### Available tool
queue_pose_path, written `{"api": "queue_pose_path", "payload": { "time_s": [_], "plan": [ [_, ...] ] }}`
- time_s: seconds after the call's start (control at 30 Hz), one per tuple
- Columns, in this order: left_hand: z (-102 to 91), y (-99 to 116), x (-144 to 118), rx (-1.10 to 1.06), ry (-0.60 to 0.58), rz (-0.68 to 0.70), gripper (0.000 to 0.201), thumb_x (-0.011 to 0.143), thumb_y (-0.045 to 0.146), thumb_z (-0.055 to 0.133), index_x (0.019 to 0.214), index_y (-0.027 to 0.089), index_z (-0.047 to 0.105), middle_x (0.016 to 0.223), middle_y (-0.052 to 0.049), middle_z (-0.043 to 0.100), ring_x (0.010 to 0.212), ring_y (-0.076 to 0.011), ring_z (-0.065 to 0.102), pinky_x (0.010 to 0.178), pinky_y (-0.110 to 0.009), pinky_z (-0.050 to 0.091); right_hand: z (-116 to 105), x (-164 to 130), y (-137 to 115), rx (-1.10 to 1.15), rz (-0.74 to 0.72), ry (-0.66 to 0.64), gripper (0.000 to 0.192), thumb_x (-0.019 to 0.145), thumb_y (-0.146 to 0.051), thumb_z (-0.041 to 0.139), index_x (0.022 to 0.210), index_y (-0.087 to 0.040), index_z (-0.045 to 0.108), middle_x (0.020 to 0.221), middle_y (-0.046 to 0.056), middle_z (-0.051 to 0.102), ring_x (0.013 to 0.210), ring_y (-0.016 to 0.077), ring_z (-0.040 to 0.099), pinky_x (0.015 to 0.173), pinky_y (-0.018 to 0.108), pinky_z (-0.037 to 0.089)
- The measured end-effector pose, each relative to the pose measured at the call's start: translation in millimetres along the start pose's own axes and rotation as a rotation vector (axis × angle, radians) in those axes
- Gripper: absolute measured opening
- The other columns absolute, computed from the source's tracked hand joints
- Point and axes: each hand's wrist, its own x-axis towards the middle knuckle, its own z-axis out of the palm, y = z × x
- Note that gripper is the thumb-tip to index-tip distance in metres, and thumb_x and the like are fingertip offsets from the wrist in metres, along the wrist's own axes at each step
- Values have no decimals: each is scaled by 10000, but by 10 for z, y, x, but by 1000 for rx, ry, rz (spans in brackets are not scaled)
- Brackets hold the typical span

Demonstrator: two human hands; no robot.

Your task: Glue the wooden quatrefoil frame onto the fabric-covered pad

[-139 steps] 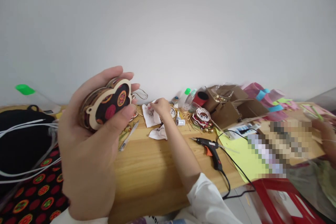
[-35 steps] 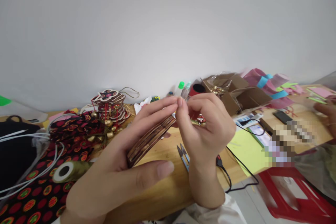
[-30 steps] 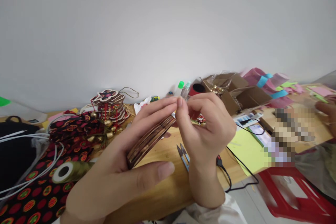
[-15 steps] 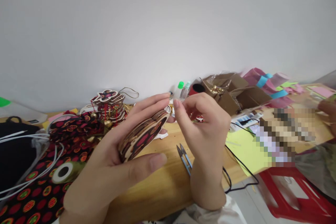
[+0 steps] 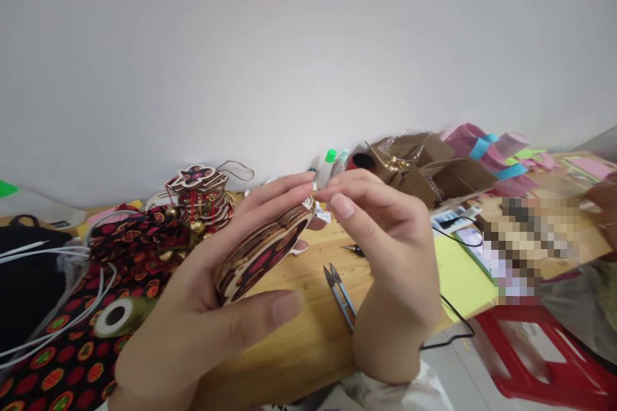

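My left hand point(image 5: 216, 276) is wrapped round a stack of flat wooden cutouts point(image 5: 265, 257) with printed dark, red and cream patterns. The stack is tilted, its edges facing up and right. At its upper end, the bent fingers of my right hand point(image 5: 390, 231) come close to the left fingertips. The right thumb lies near the index finger; whatever may be between them is too small to make out. Blue-handled thread snips point(image 5: 340, 295) lie on the wooden table point(image 5: 303, 340) below. A dark pointed tool point(image 5: 355, 249) lies partly behind the right hand.
More cutouts point(image 5: 197, 183) with gold bells and red cords are piled at left, on patterned fabric point(image 5: 62, 353) beside a thread spool point(image 5: 123, 316). Cardboard boxes point(image 5: 453, 180), bottles point(image 5: 330, 164) and yellow paper point(image 5: 463, 279) lie to the right. A red stool point(image 5: 525, 372) stands below; another person's hand point(image 5: 602, 202) shows at right.
My right hand has shifted slightly right and its fingers have straightened toward the stack, uncovering the dark pointed tool. My left hand and the stack have hardly moved.
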Motion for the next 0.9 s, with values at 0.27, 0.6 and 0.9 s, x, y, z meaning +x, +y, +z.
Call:
{"api": "queue_pose_path", "payload": {
  "time_s": [0.27, 0.6, 0.9],
  "plan": [
    [23, 29, -2, 6, -7, -32, 527, 806, 324, 742, 1311, 404, 612, 1511, 81, 476, 1485, -301, 299, 1161, -368, 403, 32, 0, 40, 40, 22, 14, 38, 818, -186, 702, 813, -212, 729, 826, 7, 684, 755, 115, 641, 638, 263, 546],
    [36, 26, -4, -35, -9, -30, 544, 800, 338, 757, 1321, 382, 610, 1508, 73, 480, 1485, -282, 301, 1147, -313, 413, 26, -14, 65, 24, 42, 26, 46, 830, -198, 691, 784, -194, 692, 805, 7, 662, 733, 109, 622, 631, 255, 535],
    [38, 19, -20, -7, -21, -16, 556, 802, 347, 753, 1335, 381, 598, 1496, 73, 496, 1485, -262, 306, 1178, -312, 363, 2, -9, 68, 4, 20, 42, 72, 850, -196, 666, 778, -198, 668, 802, 5, 652, 720, 111, 612, 614, 250, 519]
  ]
}}
